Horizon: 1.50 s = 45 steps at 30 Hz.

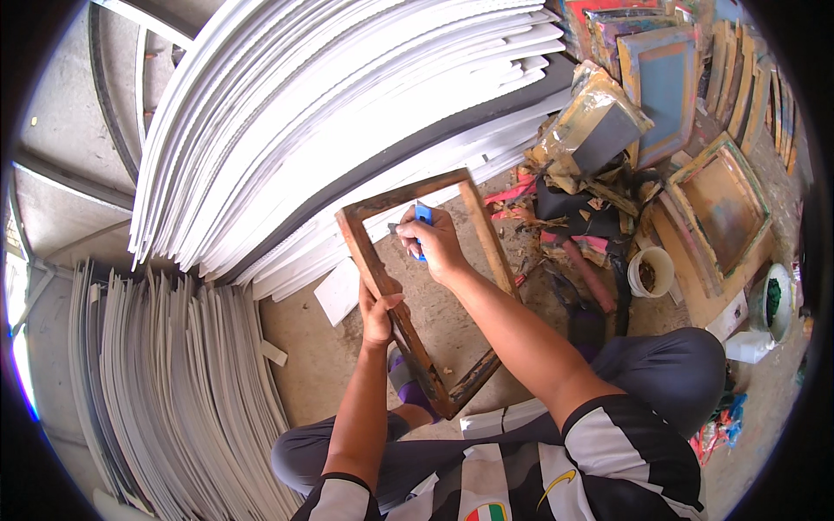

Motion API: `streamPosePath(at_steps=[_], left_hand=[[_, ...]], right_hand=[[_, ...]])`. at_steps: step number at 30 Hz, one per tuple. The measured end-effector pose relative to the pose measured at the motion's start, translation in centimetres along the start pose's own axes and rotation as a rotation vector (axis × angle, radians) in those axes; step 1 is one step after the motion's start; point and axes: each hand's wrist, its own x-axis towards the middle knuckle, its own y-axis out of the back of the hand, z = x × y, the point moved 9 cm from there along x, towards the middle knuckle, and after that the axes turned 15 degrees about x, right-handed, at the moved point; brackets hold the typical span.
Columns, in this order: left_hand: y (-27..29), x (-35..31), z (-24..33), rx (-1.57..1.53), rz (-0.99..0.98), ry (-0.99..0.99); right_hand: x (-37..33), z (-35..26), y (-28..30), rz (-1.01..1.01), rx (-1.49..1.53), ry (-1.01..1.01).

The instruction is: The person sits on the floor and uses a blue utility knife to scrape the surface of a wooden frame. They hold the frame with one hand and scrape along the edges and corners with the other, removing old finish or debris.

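A rectangular wooden frame, with dark worn edges and no mesh in it, is held tilted above my lap. My left hand is closed around its left rail, about midway along. In my right hand is a blue utility knife, gripped in a closed fist. That hand is over the frame's opening, close to the upper left part. The knife's dark tip points toward the left rail, and I cannot tell whether it touches the wood. Part of the knife's handle is hidden by my fingers.
White sheets lie in a large stack ahead; grey sheets stand in another stack at left. On the right are a scrap pile, a white bucket, a screen frame and several leaning frames. A white offcut lies on the floor.
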Motion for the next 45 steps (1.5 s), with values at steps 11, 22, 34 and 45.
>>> streamPosePath(at_steps=[11, 22, 34, 45], left_hand=[[-0.1, -0.7, 0.1, -0.004, -0.04, 0.021], [-1.1, -0.4, 0.3, -0.022, -0.062, -0.013], [-2.0, -0.9, 1.1, -0.008, -0.097, -0.014], [-1.8, -0.9, 0.4, 0.018, -0.117, -0.044]], right_hand=[[0.7, -2.4, 6.7, 0.321, -0.743, 0.208], [-0.4, -12.7, 12.8, 0.661, -1.82, 0.111], [-0.6, 3.2, 1.7, 0.197, -0.209, -0.173], [-0.2, 3.9, 0.1, 0.263, 0.154, -0.25]])
